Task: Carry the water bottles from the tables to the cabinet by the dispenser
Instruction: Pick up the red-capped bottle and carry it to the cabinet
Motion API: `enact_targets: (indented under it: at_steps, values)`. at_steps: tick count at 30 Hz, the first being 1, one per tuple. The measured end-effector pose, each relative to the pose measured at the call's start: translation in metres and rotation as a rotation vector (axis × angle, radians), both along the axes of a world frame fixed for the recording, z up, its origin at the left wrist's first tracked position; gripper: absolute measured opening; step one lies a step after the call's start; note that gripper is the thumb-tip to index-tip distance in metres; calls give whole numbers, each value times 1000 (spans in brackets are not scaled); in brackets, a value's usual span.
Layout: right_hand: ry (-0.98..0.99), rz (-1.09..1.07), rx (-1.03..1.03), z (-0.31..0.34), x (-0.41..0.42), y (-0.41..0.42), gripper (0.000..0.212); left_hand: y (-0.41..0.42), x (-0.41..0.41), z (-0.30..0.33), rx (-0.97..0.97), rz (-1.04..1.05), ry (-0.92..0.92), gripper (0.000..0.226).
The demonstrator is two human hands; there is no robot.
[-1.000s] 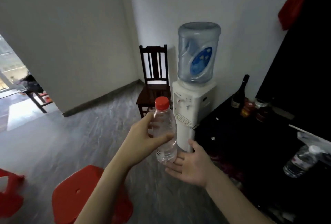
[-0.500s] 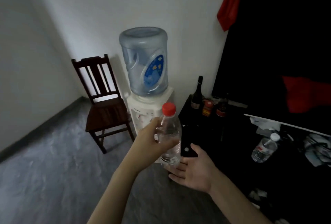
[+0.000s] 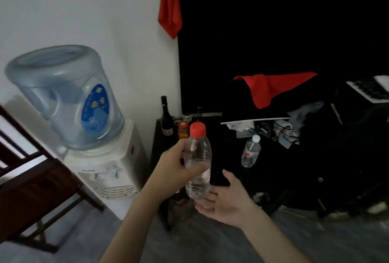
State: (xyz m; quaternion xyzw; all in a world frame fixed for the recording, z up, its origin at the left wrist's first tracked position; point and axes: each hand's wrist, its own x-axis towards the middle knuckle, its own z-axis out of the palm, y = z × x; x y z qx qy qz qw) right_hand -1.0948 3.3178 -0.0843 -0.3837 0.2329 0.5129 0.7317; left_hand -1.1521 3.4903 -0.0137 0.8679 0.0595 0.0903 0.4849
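Note:
My left hand [image 3: 174,168] grips a clear water bottle with a red cap [image 3: 198,153] around its middle and holds it upright in front of me. My right hand [image 3: 225,197] lies palm up with straight fingers under the bottle's base. Behind them stands the low black cabinet [image 3: 229,151], right of the white water dispenser [image 3: 109,170] with its blue jug. A second clear bottle with a white cap [image 3: 251,150] stands on the cabinet top.
A dark glass bottle [image 3: 166,116] and a small orange jar [image 3: 183,129] stand at the cabinet's back left corner. Crumpled cloths, paper and red fabric [image 3: 271,88] cover its right side. A dark wooden chair [image 3: 31,180] stands left of the dispenser.
I have come nearer to the cabinet and turned right; dispenser and chair have slid left in view. Both hands keep the same hold on the red-capped bottle.

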Motion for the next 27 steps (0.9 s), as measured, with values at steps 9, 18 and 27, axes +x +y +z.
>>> enact_targets:
  at_steps: [9,18,27]
  values:
    - [10,9,27,-35,88,31,78,37,82,-14,88,-59,70,50]
    - [38,78,33,-62,179,80,74,74,155,-31,208,7,122,53]
    - [115,42,-40,-105,245,109,77,106,225,-84,175,-68,180,53]
